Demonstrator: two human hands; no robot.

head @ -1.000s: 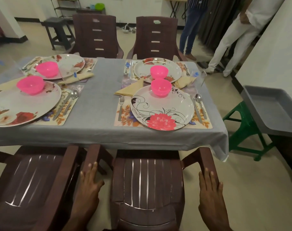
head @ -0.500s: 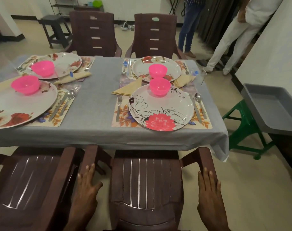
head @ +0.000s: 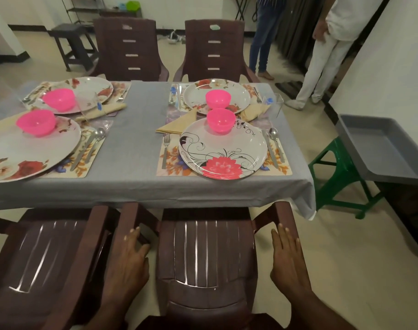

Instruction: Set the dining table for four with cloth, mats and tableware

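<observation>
Grey tablecloth (head: 136, 148): leftmost plate (head: 24, 148) cut off. Left hand (head: 128, 265) and right hand (head: 287, 260) rest flat, fingers straight, on chair (head: 205, 258) armrests.

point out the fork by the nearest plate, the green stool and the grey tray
fork (head: 165, 148): head view, on its handle
green stool (head: 331, 177): head view, on its near leg
grey tray (head: 379, 148): head view, on its bare floor
</observation>
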